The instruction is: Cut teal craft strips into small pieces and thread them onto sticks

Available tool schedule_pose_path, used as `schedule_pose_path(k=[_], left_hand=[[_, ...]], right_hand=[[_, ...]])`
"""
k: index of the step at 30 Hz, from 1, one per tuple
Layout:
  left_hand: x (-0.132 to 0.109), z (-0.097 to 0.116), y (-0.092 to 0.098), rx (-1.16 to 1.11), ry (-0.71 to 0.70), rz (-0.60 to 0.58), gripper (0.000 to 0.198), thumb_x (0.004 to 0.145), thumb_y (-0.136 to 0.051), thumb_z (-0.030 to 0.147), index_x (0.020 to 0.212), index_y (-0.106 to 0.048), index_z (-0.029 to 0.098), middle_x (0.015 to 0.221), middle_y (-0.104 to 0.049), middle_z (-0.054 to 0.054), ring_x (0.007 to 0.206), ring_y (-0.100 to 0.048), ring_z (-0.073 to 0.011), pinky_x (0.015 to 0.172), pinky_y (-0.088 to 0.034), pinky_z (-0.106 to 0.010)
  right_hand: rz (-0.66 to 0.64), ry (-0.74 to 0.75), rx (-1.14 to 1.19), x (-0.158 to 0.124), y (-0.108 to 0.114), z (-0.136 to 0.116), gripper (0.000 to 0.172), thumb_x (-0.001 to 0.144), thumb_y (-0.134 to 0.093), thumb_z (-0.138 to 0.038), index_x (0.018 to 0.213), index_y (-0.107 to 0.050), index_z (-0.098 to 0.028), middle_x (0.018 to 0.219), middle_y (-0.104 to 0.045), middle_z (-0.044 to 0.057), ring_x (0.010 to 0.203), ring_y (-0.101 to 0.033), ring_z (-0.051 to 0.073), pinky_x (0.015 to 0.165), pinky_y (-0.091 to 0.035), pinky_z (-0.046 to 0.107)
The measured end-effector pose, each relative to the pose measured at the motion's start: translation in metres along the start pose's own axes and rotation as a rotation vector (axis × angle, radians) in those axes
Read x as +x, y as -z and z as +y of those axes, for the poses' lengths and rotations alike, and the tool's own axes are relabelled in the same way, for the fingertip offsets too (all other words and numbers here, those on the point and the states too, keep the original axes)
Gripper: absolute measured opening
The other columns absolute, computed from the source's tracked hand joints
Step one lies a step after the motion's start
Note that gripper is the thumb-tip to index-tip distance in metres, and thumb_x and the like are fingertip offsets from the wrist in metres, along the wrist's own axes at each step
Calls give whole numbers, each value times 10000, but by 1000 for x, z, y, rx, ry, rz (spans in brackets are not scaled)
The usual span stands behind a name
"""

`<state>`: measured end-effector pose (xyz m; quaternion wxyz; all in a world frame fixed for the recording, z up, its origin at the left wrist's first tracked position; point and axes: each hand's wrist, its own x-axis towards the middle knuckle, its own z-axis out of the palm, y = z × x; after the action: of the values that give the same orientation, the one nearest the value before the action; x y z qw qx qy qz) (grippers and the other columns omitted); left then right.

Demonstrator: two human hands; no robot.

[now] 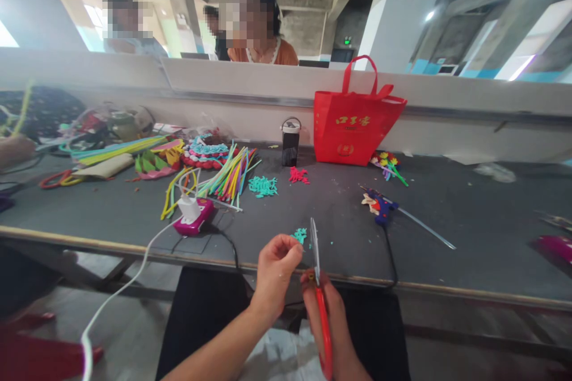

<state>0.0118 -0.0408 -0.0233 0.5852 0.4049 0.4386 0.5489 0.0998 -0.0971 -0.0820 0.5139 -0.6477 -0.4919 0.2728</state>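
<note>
My right hand (328,315) grips red-handled scissors (318,286), blades pointing up over the table's front edge. My left hand (276,268) is pinched shut just left of the blades, fingertips beside a small teal piece (300,234); whether it holds that piece I cannot tell. Both hands hover above the near edge of the dark table (469,250).
On the table lie a bundle of coloured pipe cleaners (227,178), teal scraps (263,186), red scraps (298,175), a blue glue gun (382,207), a pink power strip with white plug (193,217), a black bottle (291,141) and a red bag (355,125). People sit behind the partition.
</note>
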Motion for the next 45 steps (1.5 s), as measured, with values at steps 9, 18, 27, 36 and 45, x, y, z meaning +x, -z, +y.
schedule_pose_path(k=[9,18,27,36,45], left_hand=[[-14,18,3,-284,130,-182,146,750,-655,268,682,-593,155,628,-537,11,611,-493,-104,639,-408,-214],[-14,19,6,-205,83,-121,164,726,-708,281,704,-626,141,669,-578,-9,636,-518,-109,646,-425,-214],[-15,21,4,-183,84,-121,160,697,-731,288,700,-663,144,663,-609,-9,635,-523,-112,655,-420,-219],[-15,21,4,-141,66,-103,149,684,-734,278,689,-673,143,662,-618,-11,635,-529,-114,666,-420,-223],[-13,23,7,-271,113,-214,132,761,-682,272,739,-656,144,670,-579,-14,684,-526,-126,703,-403,-234]], right_hand=[[120,230,-601,-2,21,10,347,794,-503,-305,1121,-577,-218,845,-734,20,671,-703,208,527,-471,261],[138,276,-670,1,22,20,361,828,-482,-353,1148,-577,-216,863,-739,24,668,-703,209,549,-477,275],[135,269,-677,1,22,24,341,801,-481,-250,1116,-610,-232,835,-745,3,632,-700,193,535,-464,261],[142,297,-625,2,23,28,337,821,-447,-255,1098,-630,-195,825,-747,32,627,-699,192,553,-473,254],[107,296,-496,-2,22,30,314,850,-463,-323,1065,-641,-178,792,-745,43,629,-706,192,548,-501,234]])
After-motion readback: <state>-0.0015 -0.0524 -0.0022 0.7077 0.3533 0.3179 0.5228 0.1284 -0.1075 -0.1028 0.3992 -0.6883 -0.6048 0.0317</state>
